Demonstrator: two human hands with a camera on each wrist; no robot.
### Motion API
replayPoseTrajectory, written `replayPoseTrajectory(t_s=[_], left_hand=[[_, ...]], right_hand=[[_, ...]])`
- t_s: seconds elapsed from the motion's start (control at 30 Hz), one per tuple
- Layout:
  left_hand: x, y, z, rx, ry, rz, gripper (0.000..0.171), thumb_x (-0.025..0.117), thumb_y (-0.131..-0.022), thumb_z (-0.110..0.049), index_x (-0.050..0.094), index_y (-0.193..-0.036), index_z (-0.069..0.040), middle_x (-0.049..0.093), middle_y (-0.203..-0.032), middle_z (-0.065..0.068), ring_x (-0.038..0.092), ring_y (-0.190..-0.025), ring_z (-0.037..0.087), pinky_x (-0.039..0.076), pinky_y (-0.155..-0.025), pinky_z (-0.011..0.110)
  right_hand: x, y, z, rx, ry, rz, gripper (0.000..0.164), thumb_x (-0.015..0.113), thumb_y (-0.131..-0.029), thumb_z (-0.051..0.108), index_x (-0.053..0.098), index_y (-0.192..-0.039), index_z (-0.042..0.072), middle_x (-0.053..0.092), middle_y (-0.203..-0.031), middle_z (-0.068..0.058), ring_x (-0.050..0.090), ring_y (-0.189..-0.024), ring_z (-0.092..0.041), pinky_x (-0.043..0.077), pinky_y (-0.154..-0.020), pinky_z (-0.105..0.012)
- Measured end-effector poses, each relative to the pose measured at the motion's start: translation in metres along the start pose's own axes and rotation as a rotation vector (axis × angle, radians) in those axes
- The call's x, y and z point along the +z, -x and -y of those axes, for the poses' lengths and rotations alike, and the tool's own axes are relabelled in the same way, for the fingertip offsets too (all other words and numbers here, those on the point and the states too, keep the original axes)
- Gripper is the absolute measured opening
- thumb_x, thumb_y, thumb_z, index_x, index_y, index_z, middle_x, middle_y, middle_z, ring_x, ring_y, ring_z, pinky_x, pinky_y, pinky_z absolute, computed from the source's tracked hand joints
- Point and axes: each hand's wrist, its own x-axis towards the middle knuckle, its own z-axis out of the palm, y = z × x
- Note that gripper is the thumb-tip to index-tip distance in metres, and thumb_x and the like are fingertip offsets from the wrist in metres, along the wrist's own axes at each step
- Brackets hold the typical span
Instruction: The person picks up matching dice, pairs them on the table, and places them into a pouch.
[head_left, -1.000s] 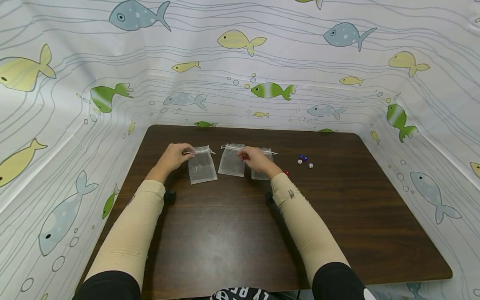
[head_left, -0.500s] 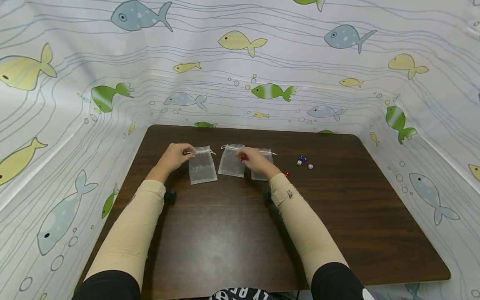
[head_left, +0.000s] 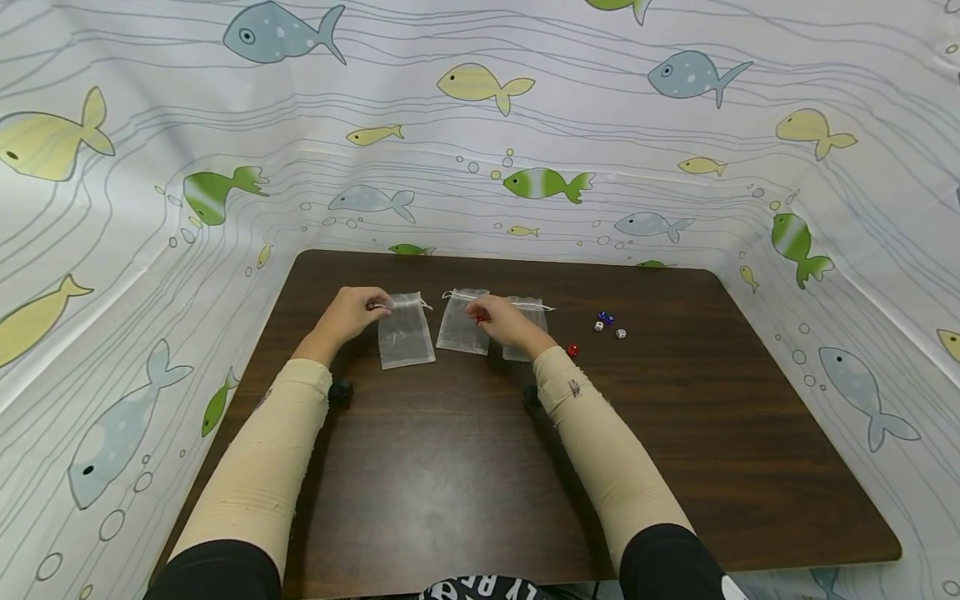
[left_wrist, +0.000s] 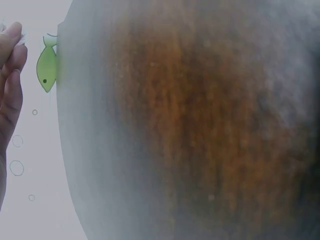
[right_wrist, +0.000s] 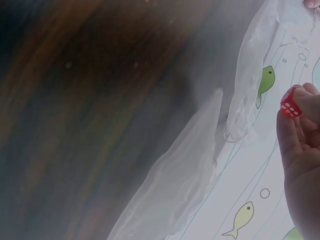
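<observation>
Three sheer white drawstring pouches lie in a row in the head view. My left hand (head_left: 352,312) pinches the top of the left pouch (head_left: 407,340) by its mouth; white fabric shows at its fingertips in the left wrist view. Between thumb and fingers my right hand (head_left: 512,323) holds a red die (right_wrist: 290,104) with white pips. That hand is above the gap between the middle pouch (head_left: 456,330) and the right pouch (head_left: 536,315), covering part of both.
On the dark wooden table (head_left: 442,467), another red die (head_left: 573,350) lies near the right wrist. Farther right are blue dice (head_left: 605,317) and two white dice, one nearer (head_left: 598,326) and one at the side (head_left: 621,333). A fish-print curtain (head_left: 570,125) surrounds the table.
My right hand has drifted slightly left with the red die, and its forearm now uncovers more of the red die on the table. The left hand stays at its pouch.
</observation>
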Motion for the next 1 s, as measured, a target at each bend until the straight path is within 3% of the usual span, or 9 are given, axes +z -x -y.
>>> replayPoseTrajectory(t_s=[1.0], left_hand=[[0.003,0.0,0.003,0.004,-0.013,0.002,0.014,0.076,-0.092,-0.007,0.074,-0.105,-0.005,0.073,-0.103,0.015,0.069,-0.093,0.03,0.057,-0.083,0.047]], right_hand=[[0.005,-0.011,0.009,-0.028,-0.006,-0.008,0.029,0.06,-0.098,-0.007,0.065,-0.127,-0.003,0.068,-0.118,-0.016,0.065,-0.11,-0.027,0.053,-0.097,-0.035]])
